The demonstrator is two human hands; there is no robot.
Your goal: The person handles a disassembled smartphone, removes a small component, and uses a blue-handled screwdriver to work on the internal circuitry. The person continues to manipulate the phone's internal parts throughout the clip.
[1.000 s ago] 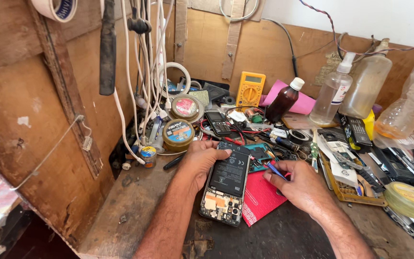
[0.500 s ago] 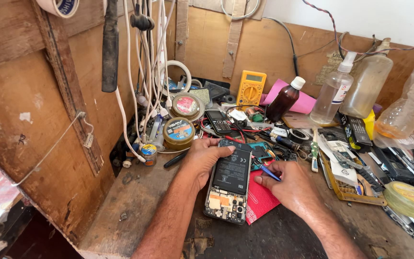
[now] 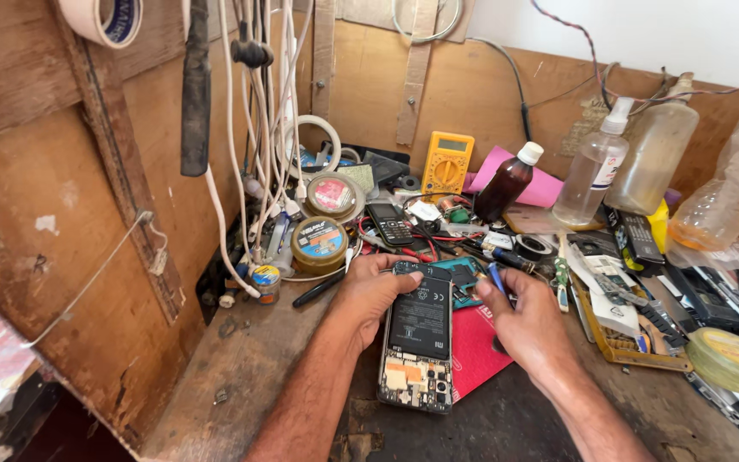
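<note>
An opened phone [image 3: 418, 342] lies back-up on the wooden workbench [image 3: 241, 376], its black battery and circuit boards exposed. My left hand [image 3: 371, 293] grips the phone's upper left edge, fingers curled over its top. My right hand [image 3: 522, 321] rests just right of the phone on a red sheet [image 3: 476, 355] and pinches a thin blue-handled tool [image 3: 495, 278], whose tip points up and away near the phone's top right corner.
Clutter fills the back of the bench: a yellow multimeter [image 3: 447, 164], a brown bottle [image 3: 506, 181], a clear spray bottle [image 3: 594, 164], round tins [image 3: 319, 242], a small keypad phone [image 3: 388, 223]. White cables [image 3: 254, 128] hang at left. A tray of tools [image 3: 626, 316] sits at right.
My view has shifted slightly closer. My right hand has moved in toward the phone's top right corner with the blue tool. My left hand keeps its grip on the phone.
</note>
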